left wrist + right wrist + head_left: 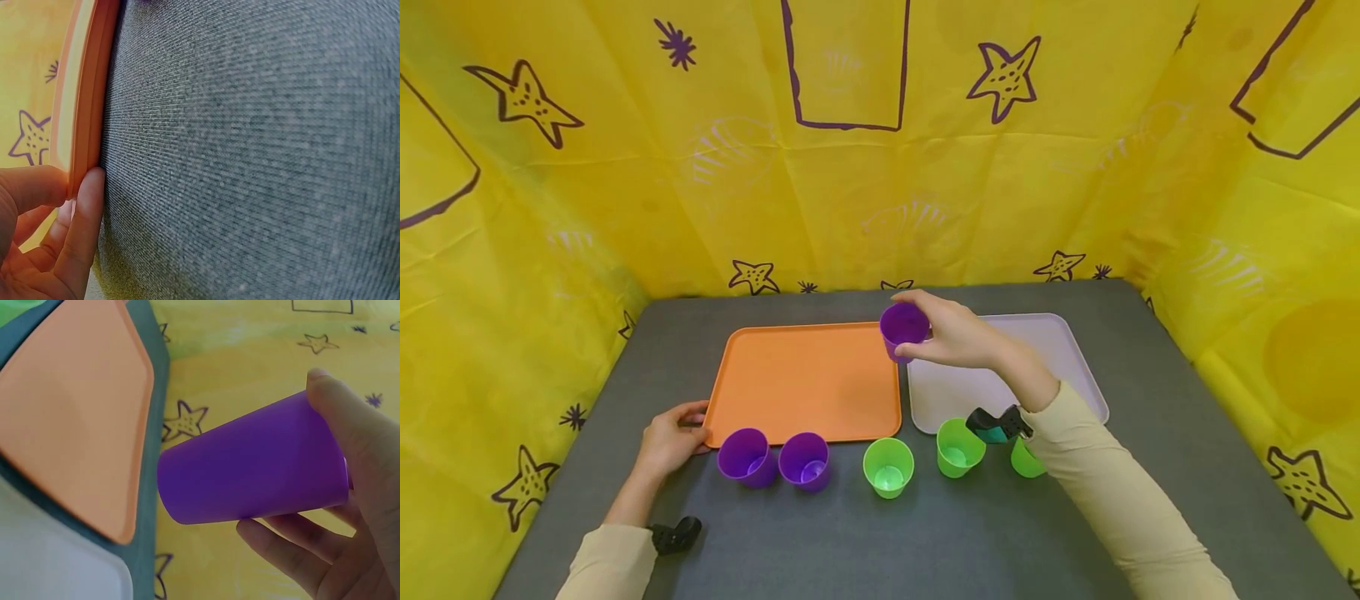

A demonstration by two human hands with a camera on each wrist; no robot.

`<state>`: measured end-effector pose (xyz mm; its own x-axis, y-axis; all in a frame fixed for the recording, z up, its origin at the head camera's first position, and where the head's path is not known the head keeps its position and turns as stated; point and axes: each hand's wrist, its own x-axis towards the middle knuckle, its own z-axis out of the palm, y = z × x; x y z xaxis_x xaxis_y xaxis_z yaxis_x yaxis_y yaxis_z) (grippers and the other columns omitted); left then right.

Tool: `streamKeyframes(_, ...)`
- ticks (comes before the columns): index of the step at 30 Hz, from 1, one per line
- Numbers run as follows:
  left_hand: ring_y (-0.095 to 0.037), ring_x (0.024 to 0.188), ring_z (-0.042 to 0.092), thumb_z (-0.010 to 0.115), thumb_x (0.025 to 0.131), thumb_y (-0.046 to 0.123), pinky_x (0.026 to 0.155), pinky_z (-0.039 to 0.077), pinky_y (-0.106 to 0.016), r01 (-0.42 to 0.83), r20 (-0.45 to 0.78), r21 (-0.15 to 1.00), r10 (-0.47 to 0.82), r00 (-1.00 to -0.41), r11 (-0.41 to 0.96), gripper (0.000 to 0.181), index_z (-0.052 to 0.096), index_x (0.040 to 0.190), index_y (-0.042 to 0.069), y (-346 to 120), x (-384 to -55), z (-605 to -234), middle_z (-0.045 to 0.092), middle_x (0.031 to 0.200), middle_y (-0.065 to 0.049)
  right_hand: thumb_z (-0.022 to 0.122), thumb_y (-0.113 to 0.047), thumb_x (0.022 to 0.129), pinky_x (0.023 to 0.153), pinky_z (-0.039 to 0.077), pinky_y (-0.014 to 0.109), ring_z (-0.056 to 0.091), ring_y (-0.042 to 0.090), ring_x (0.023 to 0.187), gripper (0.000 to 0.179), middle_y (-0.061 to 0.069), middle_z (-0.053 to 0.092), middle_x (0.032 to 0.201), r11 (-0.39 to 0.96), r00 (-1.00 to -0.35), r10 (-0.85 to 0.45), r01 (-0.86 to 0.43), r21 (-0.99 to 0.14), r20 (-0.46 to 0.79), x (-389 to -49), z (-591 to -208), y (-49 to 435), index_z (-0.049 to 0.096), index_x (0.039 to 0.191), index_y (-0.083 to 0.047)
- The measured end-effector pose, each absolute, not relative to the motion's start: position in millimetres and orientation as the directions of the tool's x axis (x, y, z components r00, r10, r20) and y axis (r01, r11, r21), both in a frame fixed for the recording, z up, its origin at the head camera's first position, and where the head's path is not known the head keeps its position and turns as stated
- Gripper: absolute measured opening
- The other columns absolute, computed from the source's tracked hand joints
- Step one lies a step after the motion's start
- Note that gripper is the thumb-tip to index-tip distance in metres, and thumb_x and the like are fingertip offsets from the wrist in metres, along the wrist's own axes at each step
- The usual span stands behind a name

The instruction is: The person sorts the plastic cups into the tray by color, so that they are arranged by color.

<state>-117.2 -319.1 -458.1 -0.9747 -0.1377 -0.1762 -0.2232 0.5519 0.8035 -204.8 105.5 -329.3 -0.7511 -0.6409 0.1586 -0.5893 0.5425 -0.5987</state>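
My right hand (pixel 958 335) grips a purple cup (pixel 904 327) above the inner edges of the orange tray (pixel 805 379) and the pale grey tray (pixel 943 392). Thumb and fingers wrap the cup's sides, as the right wrist view shows. At the orange tray's near left corner, my left hand (pixel 668 440) pinches the rim between thumb and finger; the left wrist view shows this pinch up close. Two more purple cups (pixel 749 458) stand upright just in front of the orange tray, mouths up and apparently empty.
Three green cups (pixel 888 468) stand in a row to the right of the purple ones; my right sleeve (pixel 1101 475) partly covers the rightmost. A dark grey table (pixel 820 550) lies underneath. Yellow patterned cloth (pixel 842 192) walls off the back and both sides.
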Motion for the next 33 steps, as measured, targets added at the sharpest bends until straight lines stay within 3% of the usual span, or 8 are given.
streamKeyframes(19,-0.009,0.073,0.065,0.059,0.078,-0.004,0.058,0.057,-0.028,-0.203,-0.156,0.801,-0.130,-0.979,0.564,0.051,0.047,0.127,-0.010,-319.6,-114.7,-457.5,0.057,0.108,-0.030,0.069,-0.033,0.080,0.083,0.050,0.022,0.056,0.012,0.101,0.064,0.001,0.056,0.116,0.492,-0.707,-0.693,-0.608,-0.624,0.141,-228.4,-364.6,13.4,0.042,0.132,-0.010)
streamKeyframes(33,-0.012,0.074,0.066,0.059,0.078,-0.005,0.058,0.057,-0.028,-0.201,-0.152,0.803,-0.134,-0.979,0.561,0.050,0.047,0.126,-0.010,-318.7,-115.4,-459.2,0.056,0.109,-0.031,0.066,-0.036,0.082,0.086,0.048,0.019,0.051,0.014,0.107,0.065,0.004,0.051,0.122,0.533,-0.694,-0.720,-0.579,-0.617,0.029,-238.8,-391.1,-27.7,0.039,0.136,-0.010)
